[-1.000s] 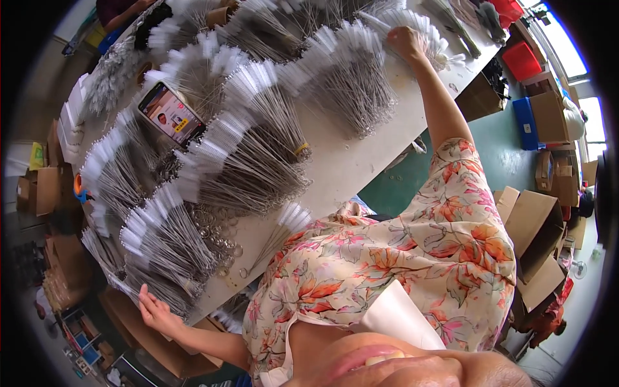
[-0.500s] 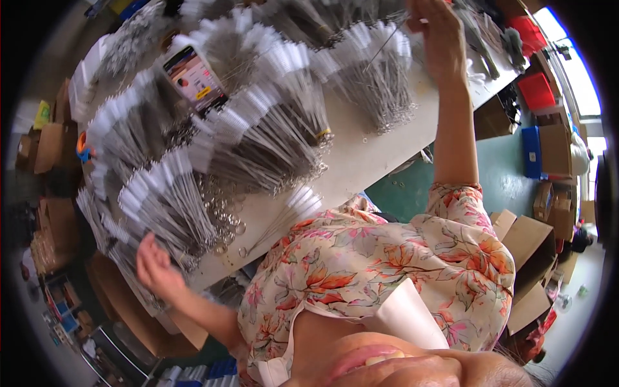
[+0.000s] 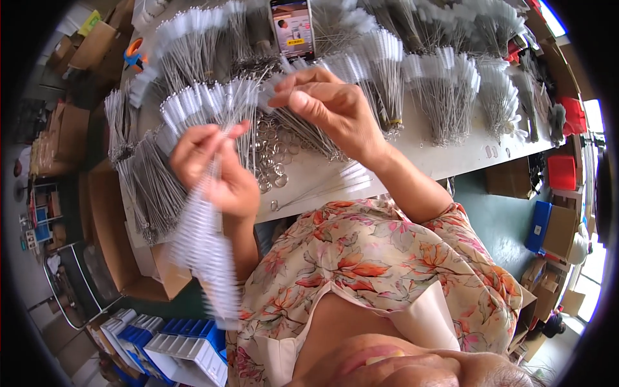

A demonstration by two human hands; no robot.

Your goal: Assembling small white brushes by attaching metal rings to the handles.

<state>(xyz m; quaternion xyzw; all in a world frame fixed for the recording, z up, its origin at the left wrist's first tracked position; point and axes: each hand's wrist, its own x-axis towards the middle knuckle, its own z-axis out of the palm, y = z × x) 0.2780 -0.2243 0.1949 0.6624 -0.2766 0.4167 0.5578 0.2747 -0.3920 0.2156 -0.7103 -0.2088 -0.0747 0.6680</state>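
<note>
My left hand [image 3: 216,171] is closed round the thin wire stems of several white-bristled wire brushes [image 3: 203,242]. Their bristle ends hang down beside my forearm, blurred by motion. To the right, my right hand [image 3: 338,113] hovers over the table with bent fingers, thumb and fingertips apart; I see nothing held in it. Under and between the hands lies a pile of small metal rings [image 3: 274,151]. Behind my left hand fans out a bundle of the same brushes [image 3: 200,106]. A few loose brushes [image 3: 332,184] lie along the near table edge.
More brush bundles [image 3: 442,93] cover the table [image 3: 412,151]. A phone [image 3: 292,32] with a lit screen stands among them, and an orange-handled tool [image 3: 133,53] lies at the far left. An open carton [image 3: 119,238] and blue and white bins [image 3: 184,351] are left below the table.
The view has turned and shifted. My right hand has come back from the far right of the table to the middle. My left hand, earlier with nothing visible in it, now grips brushes.
</note>
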